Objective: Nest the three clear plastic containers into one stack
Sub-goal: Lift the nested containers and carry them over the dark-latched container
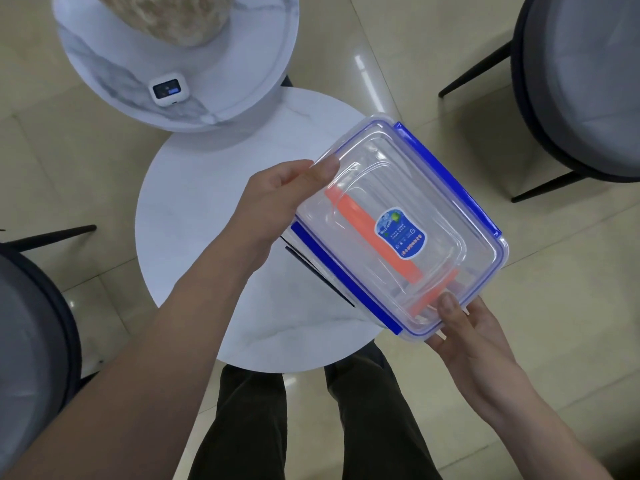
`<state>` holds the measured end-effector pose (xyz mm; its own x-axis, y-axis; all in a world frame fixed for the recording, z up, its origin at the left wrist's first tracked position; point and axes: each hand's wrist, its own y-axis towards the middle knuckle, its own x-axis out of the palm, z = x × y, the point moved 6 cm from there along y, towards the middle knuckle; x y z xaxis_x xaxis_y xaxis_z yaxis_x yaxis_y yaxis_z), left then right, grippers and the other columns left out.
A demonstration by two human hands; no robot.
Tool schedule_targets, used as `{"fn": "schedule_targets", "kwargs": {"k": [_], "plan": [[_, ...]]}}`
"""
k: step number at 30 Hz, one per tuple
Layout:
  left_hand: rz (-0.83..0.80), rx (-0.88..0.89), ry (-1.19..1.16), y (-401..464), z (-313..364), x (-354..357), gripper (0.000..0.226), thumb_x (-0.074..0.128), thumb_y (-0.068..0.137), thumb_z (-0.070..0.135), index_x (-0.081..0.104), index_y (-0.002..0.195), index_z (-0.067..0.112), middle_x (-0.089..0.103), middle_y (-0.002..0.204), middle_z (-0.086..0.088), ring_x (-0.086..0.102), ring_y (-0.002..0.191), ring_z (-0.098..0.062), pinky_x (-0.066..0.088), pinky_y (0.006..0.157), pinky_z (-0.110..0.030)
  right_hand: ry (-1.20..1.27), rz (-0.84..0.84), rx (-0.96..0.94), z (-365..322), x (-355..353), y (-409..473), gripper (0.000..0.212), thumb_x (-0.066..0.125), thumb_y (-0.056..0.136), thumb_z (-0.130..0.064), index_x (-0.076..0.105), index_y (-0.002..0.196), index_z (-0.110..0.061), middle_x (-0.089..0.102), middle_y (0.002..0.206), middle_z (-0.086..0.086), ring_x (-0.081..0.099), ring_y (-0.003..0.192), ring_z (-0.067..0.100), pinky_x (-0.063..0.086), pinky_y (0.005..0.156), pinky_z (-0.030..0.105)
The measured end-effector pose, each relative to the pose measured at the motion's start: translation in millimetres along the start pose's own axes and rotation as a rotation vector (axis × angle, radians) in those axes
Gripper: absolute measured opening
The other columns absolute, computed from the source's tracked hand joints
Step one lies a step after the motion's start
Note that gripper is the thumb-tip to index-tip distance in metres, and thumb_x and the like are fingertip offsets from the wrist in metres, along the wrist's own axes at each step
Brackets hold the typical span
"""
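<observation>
A large clear plastic container (446,188) with a lid and blue clips is held in the air above the right edge of the low white round table (194,216). Through its clear lid I see a smaller container with orange clips (356,213) nested inside, and a blue label (400,233) sits on the lid. My left hand (277,199) grips the container's far-left short end, thumb on the lid. My right hand (467,337) holds the near corner from below, thumb on the rim. I cannot tell whether a third container lies inside.
A taller marble round table (104,64) stands behind, carrying a small white device (168,89) and a beige stone-like object (166,15). Grey cushioned chairs stand at right (581,81) and left (31,334). My dark-trousered legs (249,424) are below the low table.
</observation>
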<state>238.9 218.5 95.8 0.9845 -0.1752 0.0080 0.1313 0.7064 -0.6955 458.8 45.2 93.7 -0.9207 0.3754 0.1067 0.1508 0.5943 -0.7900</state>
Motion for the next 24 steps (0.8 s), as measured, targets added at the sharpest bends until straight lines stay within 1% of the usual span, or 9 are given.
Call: {"fn": "schedule_targets", "kwargs": {"k": [2,5,7,9,12,15,20,24], "plan": [[0.0,0.003,-0.011,-1.2,0.2,0.4,0.035,0.071,0.089,0.045,0.08,0.097,0.013,0.081,0.088,0.0,0.075,0.077,-0.013,0.057,0.067,-0.018,0.007,-0.005,0.002,0.2,1.0,-0.1,0.11,0.092,0.041,-0.061,0.054,0.136,-0.021,0.073,0.123,0.003,0.071,0.112,0.022,0.062,0.082,0.034],[-0.004,0.008,-0.02,-3.7,0.5,0.9,0.031,0.071,0.088,0.045,0.081,0.095,0.017,0.083,0.096,-0.004,0.076,0.08,-0.013,0.059,0.072,-0.019,0.012,-0.004,0.007,0.2,1.1,0.2,0.112,0.093,0.04,-0.06,0.053,0.137,-0.02,0.072,0.125,0.005,0.071,0.113,0.023,0.062,0.08,0.033],[-0.002,0.005,-0.022,-4.5,0.1,0.5,0.032,0.072,0.085,0.049,0.081,0.096,0.02,0.083,0.097,-0.003,0.076,0.082,-0.013,0.059,0.075,-0.02,0.001,0.002,0.006,0.2,0.0,0.8,0.112,0.092,0.04,-0.061,0.054,0.136,-0.019,0.072,0.125,0.005,0.071,0.112,0.023,0.062,0.079,0.033],[-0.001,0.0,-0.025,-6.2,-0.6,-0.4,0.036,0.073,0.077,0.054,0.081,0.094,0.023,0.083,0.093,0.002,0.076,0.082,-0.011,0.059,0.075,-0.02,-0.007,0.007,0.004,0.4,-0.3,0.7,0.112,0.092,0.039,-0.063,0.055,0.135,-0.019,0.072,0.124,0.005,0.071,0.112,0.022,0.062,0.078,0.033],[0.004,0.007,-0.047,-9.0,-2.2,-3.1,0.044,0.072,0.067,0.058,0.08,0.095,0.025,0.082,0.091,0.005,0.077,0.081,-0.009,0.058,0.073,-0.02,-0.016,0.001,-0.009,-1.7,1.8,0.9,0.111,0.091,0.037,-0.064,0.055,0.133,-0.021,0.074,0.121,0.002,0.072,0.11,0.02,0.062,0.076,0.031],[0.011,0.008,-0.057,-10.8,-3.6,-5.3,0.044,0.071,0.067,0.058,0.08,0.095,0.025,0.082,0.089,0.007,0.077,0.078,-0.008,0.057,0.069,-0.018,-0.025,-0.004,-0.014,-2.7,2.6,1.4,0.111,0.091,0.037,-0.065,0.055,0.133,-0.022,0.075,0.118,0.0,0.072,0.109,0.018,0.062,0.075,0.031],[0.006,0.01,-0.056,-11.9,-2.9,-5.0,0.039,0.07,0.068,0.057,0.079,0.09,0.027,0.081,0.084,0.008,0.076,0.074,-0.006,0.057,0.066,-0.017,-0.032,-0.003,-0.015,-2.9,3.2,1.4,0.114,0.09,0.037,-0.066,0.055,0.135,-0.021,0.074,0.121,0.0,0.072,0.11,0.019,0.062,0.075,0.031],[0.014,0.01,-0.06,-12.3,-4.0,-5.3,0.04,0.07,0.067,0.058,0.079,0.09,0.027,0.081,0.084,0.008,0.076,0.075,-0.007,0.057,0.068,-0.017,-0.03,-0.006,-0.02,-2.8,3.6,1.9,0.111,0.09,0.038,-0.066,0.056,0.134,-0.021,0.074,0.119,0.0,0.072,0.109,0.019,0.062,0.074,0.029]]}}
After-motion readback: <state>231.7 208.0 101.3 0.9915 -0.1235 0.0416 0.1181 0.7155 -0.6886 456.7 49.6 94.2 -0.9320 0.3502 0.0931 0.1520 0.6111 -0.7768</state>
